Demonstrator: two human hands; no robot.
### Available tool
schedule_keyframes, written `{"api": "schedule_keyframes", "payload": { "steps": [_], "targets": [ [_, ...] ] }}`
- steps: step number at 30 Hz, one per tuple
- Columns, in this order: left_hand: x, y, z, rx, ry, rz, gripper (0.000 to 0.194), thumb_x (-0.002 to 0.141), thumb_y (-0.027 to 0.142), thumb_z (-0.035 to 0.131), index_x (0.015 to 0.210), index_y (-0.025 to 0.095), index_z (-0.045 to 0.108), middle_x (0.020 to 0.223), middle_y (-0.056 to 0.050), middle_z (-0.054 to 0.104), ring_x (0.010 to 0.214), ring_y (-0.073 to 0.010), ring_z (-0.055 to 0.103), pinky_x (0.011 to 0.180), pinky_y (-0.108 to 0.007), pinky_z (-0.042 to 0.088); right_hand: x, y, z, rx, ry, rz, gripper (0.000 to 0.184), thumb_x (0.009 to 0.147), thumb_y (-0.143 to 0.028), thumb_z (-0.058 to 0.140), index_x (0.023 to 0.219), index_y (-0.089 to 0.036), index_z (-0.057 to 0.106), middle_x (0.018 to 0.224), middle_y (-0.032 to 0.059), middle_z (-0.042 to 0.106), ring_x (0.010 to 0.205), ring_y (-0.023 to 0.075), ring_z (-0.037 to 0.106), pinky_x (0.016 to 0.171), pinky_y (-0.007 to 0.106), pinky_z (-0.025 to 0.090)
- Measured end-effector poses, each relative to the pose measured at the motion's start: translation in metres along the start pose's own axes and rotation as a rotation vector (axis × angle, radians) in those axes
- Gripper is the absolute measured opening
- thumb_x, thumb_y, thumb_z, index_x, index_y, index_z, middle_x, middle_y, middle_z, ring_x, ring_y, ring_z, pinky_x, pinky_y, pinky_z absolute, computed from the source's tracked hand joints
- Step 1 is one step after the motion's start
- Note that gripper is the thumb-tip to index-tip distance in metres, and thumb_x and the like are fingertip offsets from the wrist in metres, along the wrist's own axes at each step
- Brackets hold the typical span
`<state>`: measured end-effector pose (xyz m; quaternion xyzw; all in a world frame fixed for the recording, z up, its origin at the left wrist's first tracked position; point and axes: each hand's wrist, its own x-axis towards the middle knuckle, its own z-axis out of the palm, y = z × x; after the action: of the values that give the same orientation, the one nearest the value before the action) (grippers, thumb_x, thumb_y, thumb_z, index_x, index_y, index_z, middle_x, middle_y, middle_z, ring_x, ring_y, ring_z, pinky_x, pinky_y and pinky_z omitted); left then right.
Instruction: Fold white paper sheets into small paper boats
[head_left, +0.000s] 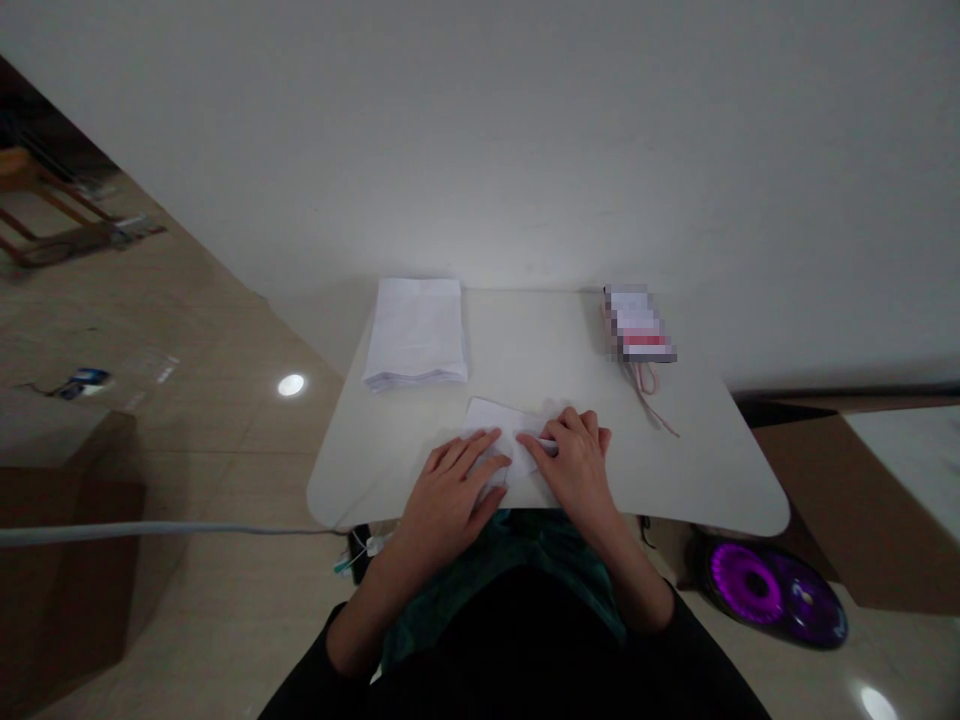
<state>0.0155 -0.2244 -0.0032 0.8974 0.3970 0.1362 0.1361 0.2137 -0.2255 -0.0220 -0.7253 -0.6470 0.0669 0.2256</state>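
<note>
A white sheet of paper (501, 418) lies on the white table (697, 460) near its front edge. My left hand (450, 490) rests flat on the sheet's near left part, fingers stretched out and apart. My right hand (574, 460) lies on the sheet's right side, its fingers curled and pressing the paper down. Both hands cover most of the sheet's near half.
A stack of white paper (417, 332) sits at the table's back left. A small blurred card with a pink cord (641, 335) lies at the back right. A white wall stands behind the table. A purple glowing disc (776, 590) sits on the floor at right.
</note>
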Motion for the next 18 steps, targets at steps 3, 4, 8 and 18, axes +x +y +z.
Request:
{"api": "schedule_keyframes", "payload": {
  "steps": [3, 4, 8, 18],
  "targets": [
    [-0.005, 0.000, 0.007, 0.074, -0.009, 0.050, 0.044, 0.093, 0.047, 0.053, 0.131, 0.025, 0.055, 0.152, -0.007, 0.044, 0.136, -0.0286, 0.042, 0.108, -0.046, 0.035, 0.000, 0.002, 0.001, 0.007, 0.009, -0.005, 0.033, 0.090, -0.049, 0.059, 0.074, -0.020, 0.064, 0.093, 0.0075, 0.060, 0.094, 0.0265, 0.046, 0.079, 0.039, 0.029],
    [-0.006, -0.001, 0.009, 0.098, -0.015, 0.080, 0.049, 0.092, 0.049, 0.055, 0.133, 0.024, 0.053, 0.152, -0.008, 0.044, 0.136, -0.0296, 0.042, 0.106, -0.047, 0.035, 0.000, 0.003, 0.001, 0.011, 0.015, -0.005, 0.032, 0.090, -0.049, 0.058, 0.076, -0.021, 0.064, 0.094, 0.0075, 0.059, 0.094, 0.0266, 0.046, 0.079, 0.039, 0.029],
    [-0.009, -0.003, 0.017, 0.214, -0.061, 0.175, 0.044, 0.096, 0.036, 0.051, 0.137, 0.023, 0.049, 0.154, -0.008, 0.042, 0.134, -0.0291, 0.045, 0.101, -0.046, 0.038, 0.000, 0.003, 0.002, 0.029, 0.058, 0.016, 0.028, 0.090, -0.049, 0.058, 0.088, -0.021, 0.061, 0.097, 0.0073, 0.057, 0.095, 0.0263, 0.046, 0.080, 0.039, 0.030],
    [-0.010, 0.001, 0.022, 0.312, -0.063, 0.176, 0.050, 0.096, 0.021, 0.046, 0.146, 0.023, 0.041, 0.157, -0.006, 0.035, 0.126, -0.0298, 0.049, 0.097, -0.044, 0.040, -0.023, 0.001, -0.007, 0.103, 0.176, -0.131, 0.018, 0.090, -0.037, 0.062, 0.085, -0.025, 0.074, 0.108, 0.0096, 0.054, 0.101, 0.0274, 0.043, 0.086, 0.041, 0.035]
  ]
}}
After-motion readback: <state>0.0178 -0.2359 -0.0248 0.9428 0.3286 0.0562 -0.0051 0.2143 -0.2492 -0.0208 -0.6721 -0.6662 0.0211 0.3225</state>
